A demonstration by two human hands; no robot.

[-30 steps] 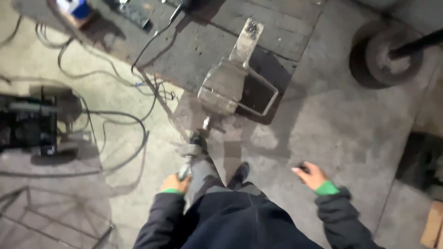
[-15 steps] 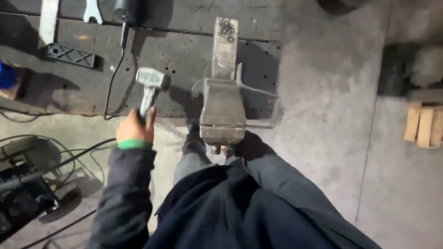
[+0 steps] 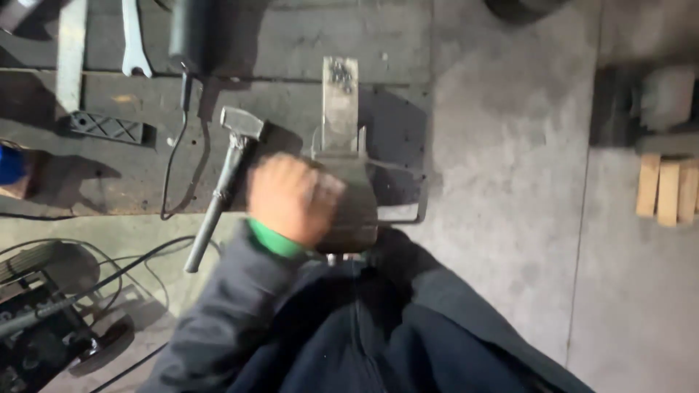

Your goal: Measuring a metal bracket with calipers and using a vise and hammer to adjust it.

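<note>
Hovering blurred over a bench vise (image 3: 342,182), the left hand (image 3: 291,200) shows no fingers clearly, so their grip cannot be told; a hammer (image 3: 222,182) lies just beside it on the dark counter (image 3: 291,44).

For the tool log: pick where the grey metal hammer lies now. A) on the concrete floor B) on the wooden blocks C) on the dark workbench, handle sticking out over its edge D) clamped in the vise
C: the grey metal hammer rests head-first on the dark workbench, left of the grey bench vise, its handle overhanging the edge.
</note>
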